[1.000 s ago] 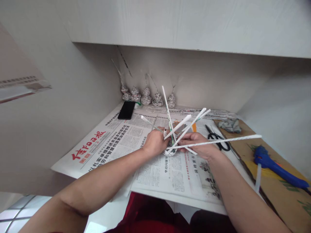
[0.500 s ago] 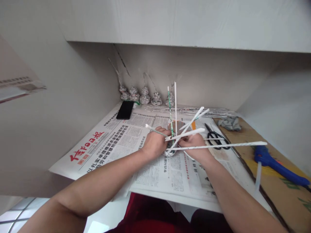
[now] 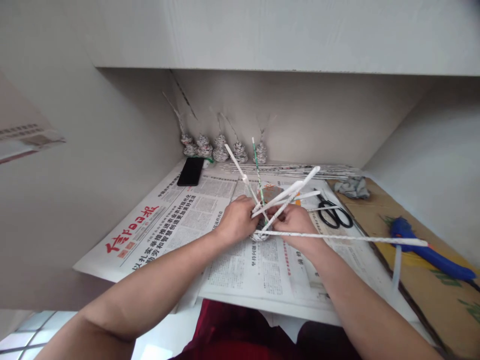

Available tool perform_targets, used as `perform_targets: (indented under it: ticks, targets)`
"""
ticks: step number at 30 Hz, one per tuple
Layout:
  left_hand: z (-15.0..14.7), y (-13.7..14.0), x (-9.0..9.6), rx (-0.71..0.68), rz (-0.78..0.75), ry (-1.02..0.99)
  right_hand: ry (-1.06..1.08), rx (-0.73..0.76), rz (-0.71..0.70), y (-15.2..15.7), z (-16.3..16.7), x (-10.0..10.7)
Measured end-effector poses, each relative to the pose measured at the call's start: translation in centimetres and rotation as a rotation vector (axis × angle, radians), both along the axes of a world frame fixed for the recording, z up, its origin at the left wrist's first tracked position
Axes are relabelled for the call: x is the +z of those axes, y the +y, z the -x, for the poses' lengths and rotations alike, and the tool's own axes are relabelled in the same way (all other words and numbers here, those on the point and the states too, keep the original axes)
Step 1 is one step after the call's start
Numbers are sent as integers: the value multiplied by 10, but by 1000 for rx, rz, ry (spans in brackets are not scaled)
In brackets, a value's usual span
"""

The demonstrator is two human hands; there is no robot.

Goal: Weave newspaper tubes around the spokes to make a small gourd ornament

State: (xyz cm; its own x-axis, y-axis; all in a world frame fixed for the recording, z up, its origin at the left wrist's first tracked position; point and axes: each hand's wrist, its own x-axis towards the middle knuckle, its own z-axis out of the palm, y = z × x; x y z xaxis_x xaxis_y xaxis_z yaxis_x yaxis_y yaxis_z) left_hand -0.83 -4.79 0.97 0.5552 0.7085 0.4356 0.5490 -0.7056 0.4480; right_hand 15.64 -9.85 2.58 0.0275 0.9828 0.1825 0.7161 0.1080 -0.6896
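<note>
Between my hands sits a small woven paper piece (image 3: 260, 236), low on the newspaper, with several rolled-paper sticks fanning out of it. My left hand (image 3: 240, 216) is closed around its left side, fingers curled at the base of the sticks. From the right, my right hand (image 3: 298, 222) pinches at the weave, its fingertips partly hidden behind the sticks. One long white paper stick (image 3: 348, 237) runs out to the right across my right wrist. A green-patterned stick (image 3: 258, 167) stands nearly upright, away from me.
Several woven paper gourds (image 3: 221, 148) line the back wall, beside a pile of paper sticks (image 3: 292, 171). A phone (image 3: 190, 171) lies on the newspaper (image 3: 168, 225). Black scissors (image 3: 334, 214), a crumpled grey cloth (image 3: 352, 188) and a blue glue gun (image 3: 427, 252) on cardboard (image 3: 423, 300) lie rightward.
A white stick that stood upright or lay leftward now leans up and left over my left hand. Other sticks have shifted around the weave; both hands stay at it.
</note>
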Motion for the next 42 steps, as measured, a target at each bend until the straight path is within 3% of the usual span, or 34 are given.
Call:
perform_targets:
  ticks: [13,24,42]
  targets:
    - [0,1,-4,-1,12,-6,-10,16,26,3,-4,-7]
    - [0,1,-5,5,8,-27,-214,-18,84,0,-3,7]
    - [1,0,2,19,158,-126,-283,-81,113,-1,-5,4]
